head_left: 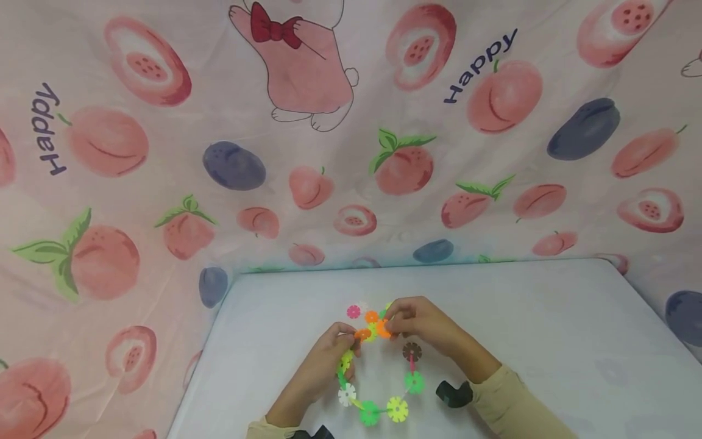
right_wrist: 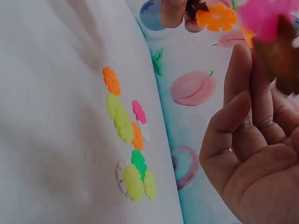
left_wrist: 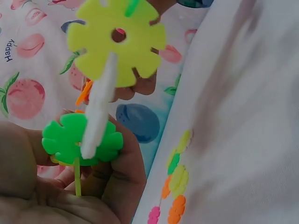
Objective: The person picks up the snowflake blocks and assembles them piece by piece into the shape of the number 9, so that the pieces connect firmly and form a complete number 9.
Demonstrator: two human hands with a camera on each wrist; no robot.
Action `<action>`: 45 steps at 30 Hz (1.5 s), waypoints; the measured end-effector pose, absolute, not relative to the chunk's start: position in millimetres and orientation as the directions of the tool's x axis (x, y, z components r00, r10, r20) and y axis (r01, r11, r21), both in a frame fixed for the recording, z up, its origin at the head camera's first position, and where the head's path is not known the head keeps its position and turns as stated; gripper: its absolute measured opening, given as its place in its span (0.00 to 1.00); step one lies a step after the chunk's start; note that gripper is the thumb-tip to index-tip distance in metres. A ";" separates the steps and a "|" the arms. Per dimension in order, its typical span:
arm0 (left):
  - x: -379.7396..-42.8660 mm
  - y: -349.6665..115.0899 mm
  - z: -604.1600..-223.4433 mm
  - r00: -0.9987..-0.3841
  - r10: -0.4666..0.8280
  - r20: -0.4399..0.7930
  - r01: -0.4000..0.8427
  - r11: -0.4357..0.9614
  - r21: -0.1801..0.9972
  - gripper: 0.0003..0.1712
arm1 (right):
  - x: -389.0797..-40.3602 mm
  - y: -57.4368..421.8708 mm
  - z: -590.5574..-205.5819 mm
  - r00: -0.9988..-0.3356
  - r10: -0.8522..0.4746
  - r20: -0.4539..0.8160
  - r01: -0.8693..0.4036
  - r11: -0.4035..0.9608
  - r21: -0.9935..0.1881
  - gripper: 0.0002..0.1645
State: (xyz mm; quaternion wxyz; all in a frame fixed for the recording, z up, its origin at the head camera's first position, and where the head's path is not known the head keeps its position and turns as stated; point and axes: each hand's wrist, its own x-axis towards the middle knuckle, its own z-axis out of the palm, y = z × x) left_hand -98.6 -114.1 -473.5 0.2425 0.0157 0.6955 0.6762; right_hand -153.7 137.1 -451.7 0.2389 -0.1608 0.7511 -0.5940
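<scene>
A chain of slotted flower-shaped plastic discs loops between the hands, with a green disc (head_left: 370,413) and a yellow disc (head_left: 397,409) low in the loop. My left hand (head_left: 323,361) pinches the chain's upper left end at an orange disc (right_wrist: 217,17). In the left wrist view a green disc (left_wrist: 65,140), an edge-on white disc (left_wrist: 99,112) and a large yellow disc (left_wrist: 93,37) hang by the palm. My right hand (head_left: 419,318) pinches another orange disc (head_left: 383,329), facing the left one. Below it, a brown disc (head_left: 412,352) tops the chain's right side.
Loose discs lie on the white table (head_left: 521,317) beyond the hands, among them a pink disc (head_left: 353,311), an orange disc (right_wrist: 111,80) and a green disc (right_wrist: 138,163). Behind the table hangs a fruit-print cloth (head_left: 329,146). Black wrist bands (head_left: 454,394) show near the sleeves.
</scene>
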 end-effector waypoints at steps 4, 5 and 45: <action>-98.2 -112.8 -473.5 -0.892 0.338 -0.300 -0.276 0.118 0.954 0.15 | -150.7 133.0 -447.1 -0.834 -0.529 -0.159 0.026 0.250 -0.968 0.10; -97.9 -112.4 -473.3 -0.894 0.336 -0.297 -0.271 0.123 0.955 0.15 | -150.2 132.1 -447.0 -0.834 -0.529 -0.159 0.024 0.254 -0.967 0.10; -95.3 -98.4 -468.5 -0.950 0.202 -0.239 -0.217 0.126 0.968 0.12 | -143.9 122.2 -461.0 -0.868 -0.496 -0.029 -0.114 0.255 -0.960 0.05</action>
